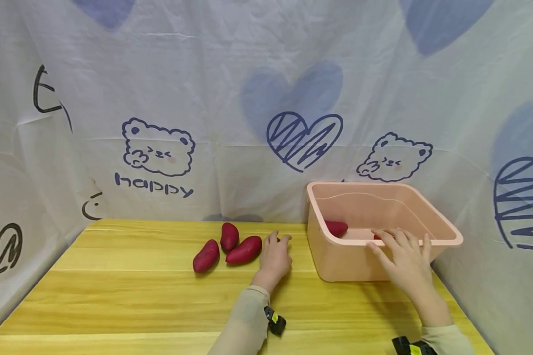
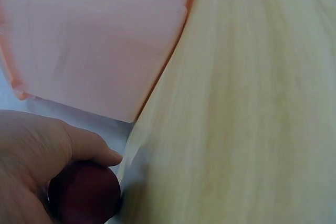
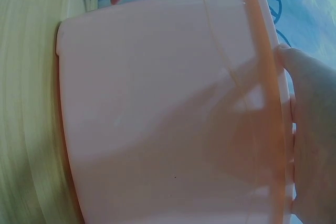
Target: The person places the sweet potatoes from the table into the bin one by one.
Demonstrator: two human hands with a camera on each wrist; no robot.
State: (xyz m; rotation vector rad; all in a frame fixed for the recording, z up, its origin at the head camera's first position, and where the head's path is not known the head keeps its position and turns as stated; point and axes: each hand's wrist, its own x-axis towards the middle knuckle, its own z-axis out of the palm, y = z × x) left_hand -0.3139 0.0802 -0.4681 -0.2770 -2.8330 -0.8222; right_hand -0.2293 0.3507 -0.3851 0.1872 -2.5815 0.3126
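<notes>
L hand (image 1: 275, 260) grips a red sweet potato (image 2: 86, 195), thumb & fingers round its sides, prob. b/c it's smooth and could roll. It's between three loose sweet potatoes (image 1: 244, 250) & the peach plastic bin (image 1: 351, 264). R hand (image 1: 406, 261) spreads its fingers over the near rim (image 1: 355, 242), maybe steadying it; another sweet potato (image 1: 337, 228) lies inside (plus a red bit (image 1: 376, 236), mostly hidden).

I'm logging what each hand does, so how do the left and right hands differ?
The left hand grips a dark red tuber beside the pink bin; the right hand touches the bin's near rim. The left hand curls round its load; the right hand has spread fingers. Both have pale sleeves and black wrist devices.
</notes>
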